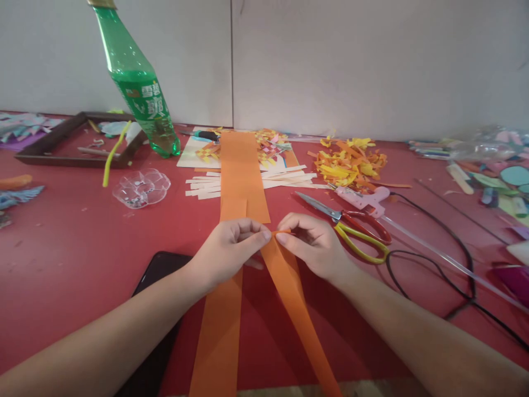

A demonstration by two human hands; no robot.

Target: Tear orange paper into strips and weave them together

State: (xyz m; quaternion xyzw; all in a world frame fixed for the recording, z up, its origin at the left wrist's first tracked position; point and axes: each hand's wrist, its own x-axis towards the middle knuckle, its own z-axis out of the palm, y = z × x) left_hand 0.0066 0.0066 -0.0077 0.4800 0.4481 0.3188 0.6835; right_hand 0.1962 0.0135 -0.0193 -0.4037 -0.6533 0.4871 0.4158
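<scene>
Between my two hands is a long orange paper strip (294, 292), its far end pinched and the rest trailing toward me. My left hand (235, 245) grips the left side of that end with thumb and forefinger. The right side is pinched by my right hand (312, 242), fingertips close to the left ones. A small fold shows at the pinched edge. Beneath my left hand lies a second orange strip (219, 331) on the table, partly hidden by the hand. Beyond it a wider orange paper piece (242, 171) covers part of some pale paper strips (287, 177).
Scissors (341, 215) and a pink glue gun (366, 199) with a looping black cord lie right. A green bottle (144, 99), dark frame (66, 161) and clear flower-shaped dish (142, 188) stand left. A phone (155, 331) is under my left forearm. Shredded paper (349, 162) sits behind.
</scene>
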